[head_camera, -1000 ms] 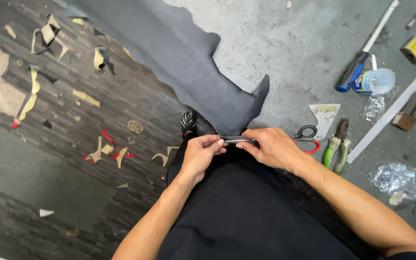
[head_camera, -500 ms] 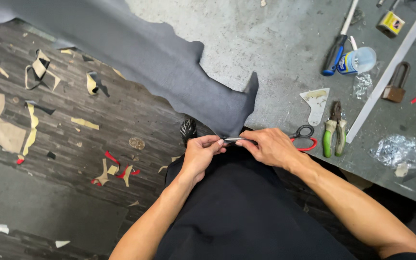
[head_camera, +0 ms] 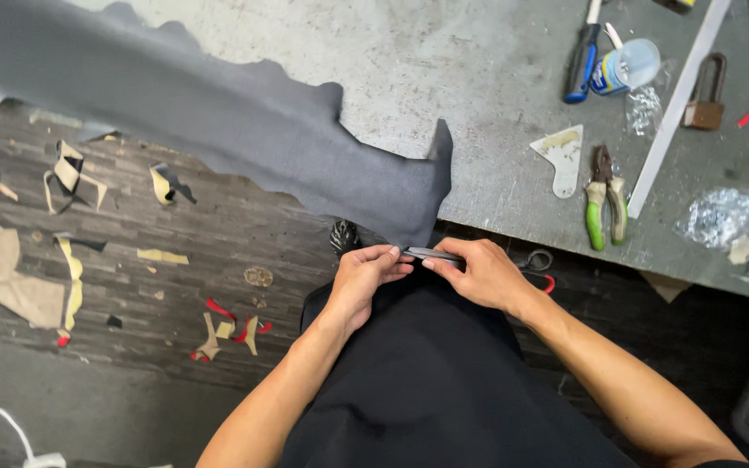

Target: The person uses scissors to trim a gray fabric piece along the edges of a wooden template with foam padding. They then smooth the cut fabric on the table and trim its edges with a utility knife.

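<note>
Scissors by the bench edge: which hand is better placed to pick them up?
Right. The right hand lies beside the scissors, whose handles show just past its knuckles. The left hand is farther away, across the thin grey strip that both hands pinch.

Dark wood-plank floor [head_camera: 184, 234], littered with tan, yellow and red offcut scraps [head_camera: 227, 329]. Grey, scuffed, paint-stained worktop [head_camera: 478, 95] at upper right. Even, diffuse light.

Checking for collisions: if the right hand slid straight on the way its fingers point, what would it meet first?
The right hand points leftward along the thin dark tool; it would likely meet the left hand fingertips first.
</note>
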